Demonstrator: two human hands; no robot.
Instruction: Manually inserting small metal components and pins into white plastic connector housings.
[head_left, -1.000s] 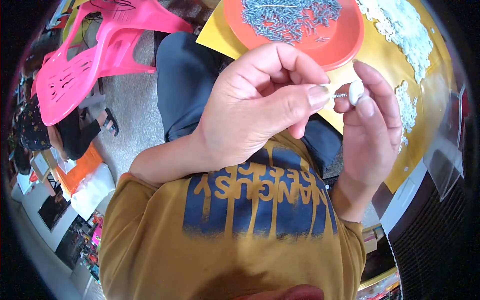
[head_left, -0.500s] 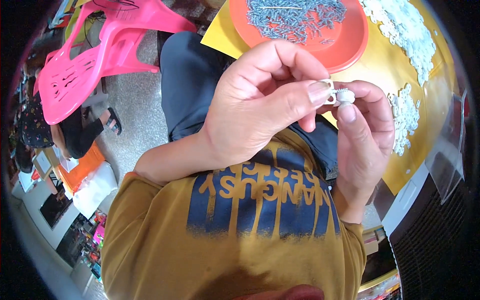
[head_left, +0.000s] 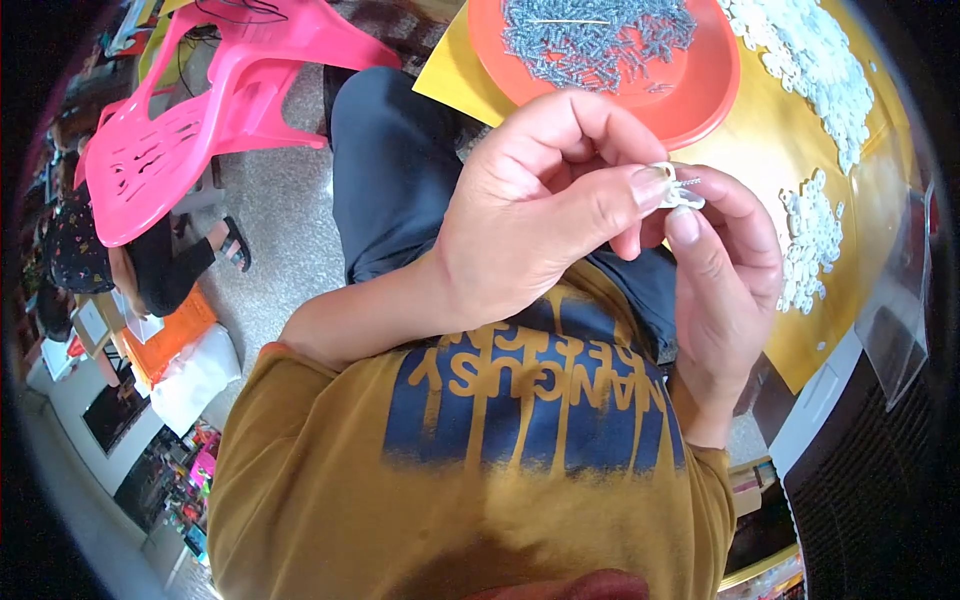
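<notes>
My left hand [head_left: 545,215] pinches a small white plastic piece between thumb and forefinger. Facing it, my right hand [head_left: 730,255] has its thumb and forefinger closed on the other side of these white plastic parts [head_left: 690,198]. A thin, ridged metal piece, like a tiny spring [head_left: 687,183], shows between the fingertips; how it sits in the plastic is too small to tell. Beyond my hands, an orange-red basin [head_left: 718,95] holds a heap of similar small metal pieces [head_left: 590,45]. White plastic pieces [head_left: 812,240] lie in a pile to the right of my right hand.
A larger heap of white plastic pieces [head_left: 820,75] spreads over the yellow surface [head_left: 780,155] at the far right. Clear plastic sheeting [head_left: 895,330] hangs at its right edge. A pink plastic chair [head_left: 160,150] stands at the left, with another person's sandalled foot [head_left: 235,245] near it.
The two hands have drawn slightly closer together, and the white part at my right fingertips now sits nearer my left thumb. The whole view has shifted a little.
</notes>
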